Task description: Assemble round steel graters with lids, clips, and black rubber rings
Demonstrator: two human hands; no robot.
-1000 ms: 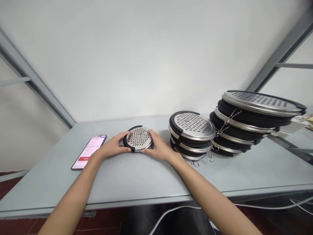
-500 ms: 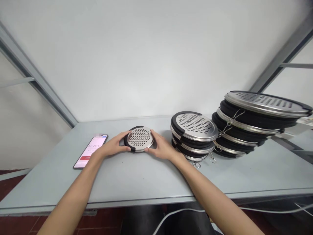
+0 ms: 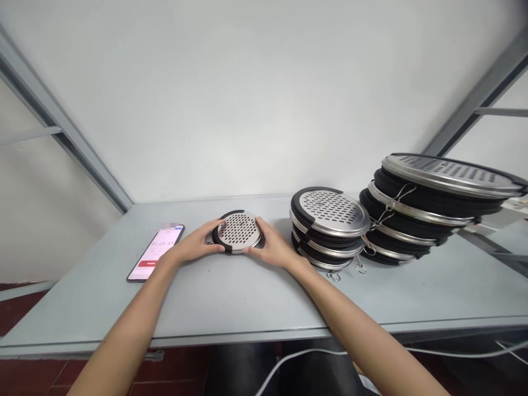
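A round perforated metal lid [image 3: 238, 230] with a black rim section along its left side lies flat on the grey table. My left hand [image 3: 202, 241] grips its left edge, thumb at the near side and fingers over the black rim. On the opposite side my right hand [image 3: 270, 245] holds the bare metal edge between thumb and fingers. To the right stands a stack of similar lids [image 3: 334, 212], with small wire loops hanging from it.
A taller, leaning stack of larger perforated lids [image 3: 449, 176] stands further right. On the left lies a phone [image 3: 159, 250] showing a running timer. A white wall [image 3: 264, 99] rises behind the table [image 3: 231, 308], and a white cable [image 3: 305, 352] hangs below its front edge.
The view has shifted slightly, so everything sits a little further right. Both hands keep their hold on the lid, which stays on the table.
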